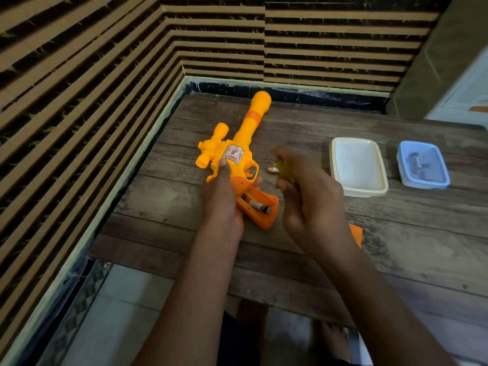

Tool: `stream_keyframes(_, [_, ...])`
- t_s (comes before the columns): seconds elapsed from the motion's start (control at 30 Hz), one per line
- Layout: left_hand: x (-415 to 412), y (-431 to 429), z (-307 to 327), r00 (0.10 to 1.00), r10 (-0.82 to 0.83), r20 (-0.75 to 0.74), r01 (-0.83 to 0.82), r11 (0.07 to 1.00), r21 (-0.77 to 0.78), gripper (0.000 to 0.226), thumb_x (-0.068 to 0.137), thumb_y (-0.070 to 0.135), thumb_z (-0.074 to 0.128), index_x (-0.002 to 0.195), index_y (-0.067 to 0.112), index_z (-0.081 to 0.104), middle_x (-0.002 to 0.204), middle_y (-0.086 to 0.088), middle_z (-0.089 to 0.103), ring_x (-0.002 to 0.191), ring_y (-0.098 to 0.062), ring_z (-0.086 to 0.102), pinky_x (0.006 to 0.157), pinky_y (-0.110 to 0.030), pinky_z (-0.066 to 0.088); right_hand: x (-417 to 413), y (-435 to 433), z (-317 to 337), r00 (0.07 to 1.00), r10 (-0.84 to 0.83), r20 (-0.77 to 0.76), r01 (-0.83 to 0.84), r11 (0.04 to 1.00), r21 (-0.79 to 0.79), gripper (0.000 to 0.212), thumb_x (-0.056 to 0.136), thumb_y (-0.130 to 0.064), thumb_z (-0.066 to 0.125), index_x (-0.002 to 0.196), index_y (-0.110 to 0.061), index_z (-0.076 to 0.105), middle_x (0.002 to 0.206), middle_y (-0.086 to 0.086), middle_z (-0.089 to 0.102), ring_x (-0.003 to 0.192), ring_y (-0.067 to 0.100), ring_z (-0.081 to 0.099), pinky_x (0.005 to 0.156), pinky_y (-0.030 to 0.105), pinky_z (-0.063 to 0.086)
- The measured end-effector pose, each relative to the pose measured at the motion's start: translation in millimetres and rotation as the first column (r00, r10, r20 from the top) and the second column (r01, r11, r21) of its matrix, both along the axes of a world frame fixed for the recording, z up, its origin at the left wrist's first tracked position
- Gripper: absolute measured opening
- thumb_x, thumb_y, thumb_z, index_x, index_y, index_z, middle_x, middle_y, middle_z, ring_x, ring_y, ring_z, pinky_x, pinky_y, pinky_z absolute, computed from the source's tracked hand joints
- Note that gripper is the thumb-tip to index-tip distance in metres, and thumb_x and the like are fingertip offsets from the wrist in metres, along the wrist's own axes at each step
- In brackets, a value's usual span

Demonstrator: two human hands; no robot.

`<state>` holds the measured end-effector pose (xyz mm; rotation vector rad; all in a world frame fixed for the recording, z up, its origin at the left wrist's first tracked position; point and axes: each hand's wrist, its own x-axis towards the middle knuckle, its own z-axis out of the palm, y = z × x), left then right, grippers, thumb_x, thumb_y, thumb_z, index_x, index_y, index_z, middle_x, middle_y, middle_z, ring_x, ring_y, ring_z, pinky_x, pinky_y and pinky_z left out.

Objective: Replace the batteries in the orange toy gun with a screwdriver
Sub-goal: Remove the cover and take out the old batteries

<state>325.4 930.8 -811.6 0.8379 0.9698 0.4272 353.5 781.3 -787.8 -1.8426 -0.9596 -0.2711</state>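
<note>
Your left hand (221,199) grasps the orange toy gun (239,143) at the top of its grip. The thumb is pressed flat on the near side, just below the sticker. The fingers (255,182) curl round the far side, under the trigger guard. The gun is tilted across the left part of the desk (396,249), with its long barrel pointing away from you toward the striped wall (79,75) and its butt toward you. I cannot tell whether the butt touches the desk. The compartment in the grip lies open, and one battery (260,207) sits inside it.

Your right hand (311,207) is just beside the gun on its right and is blurred. Its fingers are closed round the yellow see-through handle of the screwdriver (284,169), which sticks out at the top of the fist. The tip of the tool is not visible.

A second battery (272,169) lies loose on the desk, between the trigger guard and the screwdriver handle. A flat orange piece (356,235) shows from under your right wrist. Whether it is the compartment cover cannot be made out.

Further right stand two lidded boxes, side by side and apart from each other. The cream box (357,167) is nearer your right hand, and the blue box (422,165) is beyond it, with some small items dimly visible through its lid.
</note>
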Motion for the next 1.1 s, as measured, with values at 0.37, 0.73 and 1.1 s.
stream_keyframes(0.37, [0,-4,6,0.995,0.097,-0.004,-0.097,0.992,0.087,0.038,0.103,0.040,0.059,0.129,0.013,0.063,0.110,-0.011,0.075,0.090,-0.023,0.075,0.085,-0.046,0.062,2,1,-7,0.998,-0.065,-0.011,0.062,0.987,-0.147,0.041,0.083,-0.004,0.078,0.122,-0.014,0.069,0.096,-0.006,0.076,0.078,0.014,0.067,0.068,0.013,0.044])
stream_keyframes(0.73, [-3,-13,12,0.986,0.165,0.019,-0.146,0.809,0.569,0.015,0.098,0.051,0.060,0.098,0.038,0.054,0.096,0.002,0.074,0.084,-0.021,0.076,0.076,-0.052,0.063,30,23,-29,0.969,-0.230,-0.093,0.183,0.915,-0.359,0.032,0.090,-0.023,0.073,0.120,-0.017,0.065,0.112,0.009,0.073,0.100,0.034,0.070,0.077,0.048,0.060])
stream_keyframes(1.1, [-3,-10,11,0.986,0.166,0.030,-0.157,0.837,0.524,0.011,0.103,0.041,0.059,0.104,0.030,0.058,0.092,0.009,0.069,0.079,0.002,0.070,0.073,-0.030,0.060,47,41,-2,0.990,-0.107,0.089,0.134,0.894,-0.428,0.032,0.078,-0.001,0.062,0.108,-0.008,0.072,0.103,0.012,0.056,0.086,0.029,0.060,0.078,0.040,0.050])
